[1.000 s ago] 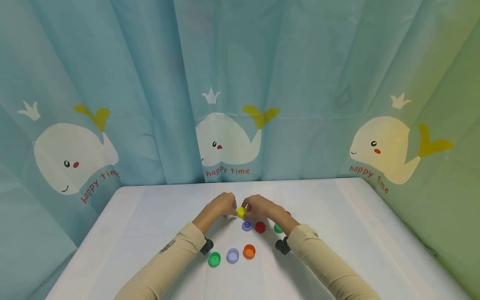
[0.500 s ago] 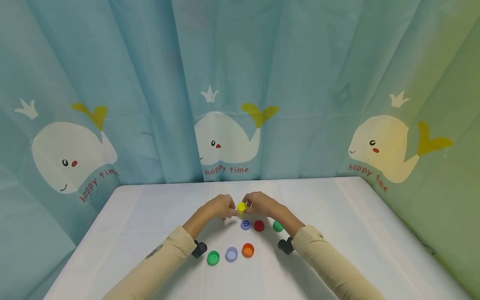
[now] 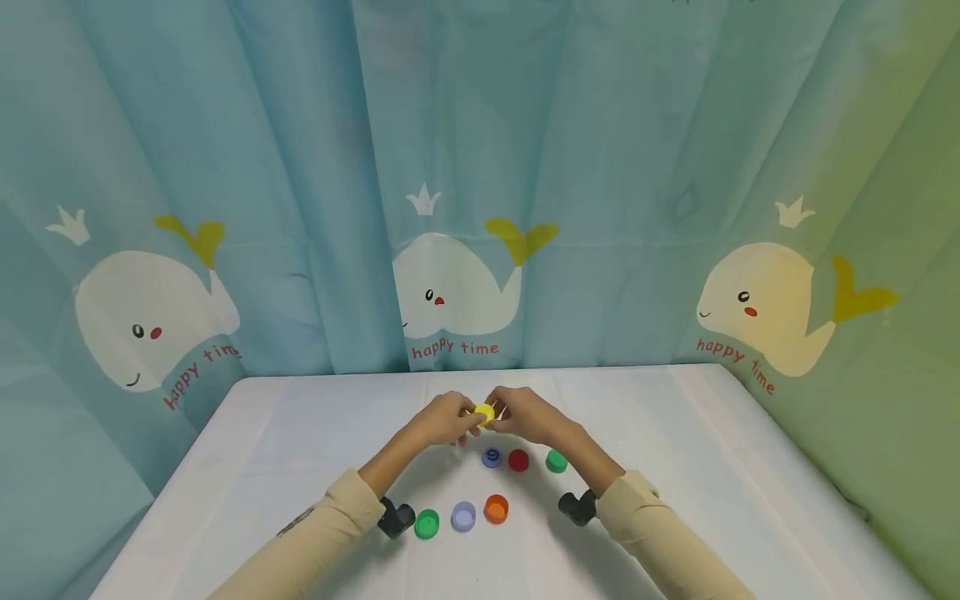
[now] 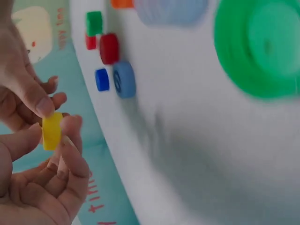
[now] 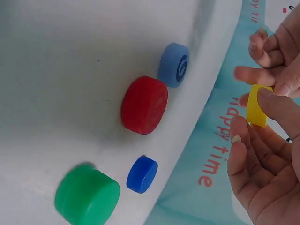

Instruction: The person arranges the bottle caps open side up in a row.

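A yellow cap (image 3: 485,414) is held above the table between both hands. In the left wrist view, the left hand (image 4: 47,183) pinches the yellow cap (image 4: 51,131) between thumb and fingers from below. The right hand (image 3: 527,413) grips the same cap from the other side; in the right wrist view its thumb lies against the yellow cap (image 5: 256,106). The left hand (image 3: 445,419) is at the cap's left in the head view. Under the hands lie a light blue cap (image 3: 492,457) with a dark mark, a red cap (image 3: 518,460) and a green cap (image 3: 557,461).
Nearer the front stand a green cap (image 3: 427,524), a pale purple cap (image 3: 463,517) and an orange cap (image 3: 497,509), hollow side up. A small dark blue cap (image 5: 142,174) shows in the right wrist view. A whale-print curtain (image 3: 622,208) hangs behind the table.
The left hand has moved in to the yellow cap and now touches it. The cap has risen a little since the first frame, held by the right hand.
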Action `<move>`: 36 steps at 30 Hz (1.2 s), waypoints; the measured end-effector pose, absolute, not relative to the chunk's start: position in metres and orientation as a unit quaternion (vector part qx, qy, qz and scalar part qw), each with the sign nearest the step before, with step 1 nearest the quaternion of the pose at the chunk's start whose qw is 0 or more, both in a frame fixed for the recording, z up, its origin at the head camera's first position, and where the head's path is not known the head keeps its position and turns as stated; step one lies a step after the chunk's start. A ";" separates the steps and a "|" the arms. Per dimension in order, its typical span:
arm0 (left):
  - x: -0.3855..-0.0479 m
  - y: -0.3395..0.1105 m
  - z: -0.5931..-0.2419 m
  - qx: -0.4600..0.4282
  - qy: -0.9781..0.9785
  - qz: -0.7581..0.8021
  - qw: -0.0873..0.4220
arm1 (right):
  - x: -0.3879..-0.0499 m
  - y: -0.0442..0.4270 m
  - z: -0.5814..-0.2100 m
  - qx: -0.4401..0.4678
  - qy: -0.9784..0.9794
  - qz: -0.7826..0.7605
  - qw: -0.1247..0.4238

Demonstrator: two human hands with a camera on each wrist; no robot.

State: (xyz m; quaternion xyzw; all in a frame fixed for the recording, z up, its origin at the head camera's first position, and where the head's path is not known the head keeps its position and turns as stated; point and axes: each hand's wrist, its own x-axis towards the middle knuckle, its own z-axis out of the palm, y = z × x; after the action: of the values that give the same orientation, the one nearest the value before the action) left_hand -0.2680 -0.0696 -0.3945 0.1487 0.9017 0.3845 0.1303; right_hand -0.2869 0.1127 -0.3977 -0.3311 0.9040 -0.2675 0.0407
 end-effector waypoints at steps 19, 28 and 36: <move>-0.238 -0.070 -0.400 0.158 0.801 0.560 0.142 | -0.253 0.127 -0.392 -0.246 0.864 -0.425 0.108; -0.229 -0.071 -0.394 0.162 0.766 0.603 0.153 | -0.236 0.139 -0.394 -0.290 0.859 -0.420 0.040; -0.216 -0.062 -0.391 0.208 0.795 0.561 0.100 | -0.226 0.153 -0.391 -0.340 0.842 -0.417 0.034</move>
State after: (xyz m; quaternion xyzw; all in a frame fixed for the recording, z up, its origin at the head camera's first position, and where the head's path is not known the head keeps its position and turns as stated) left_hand -0.2160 -0.0619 -0.3914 0.2084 0.7946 0.5614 0.1005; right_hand -0.2264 0.1531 -0.3913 -0.3396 0.8423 -0.4172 0.0337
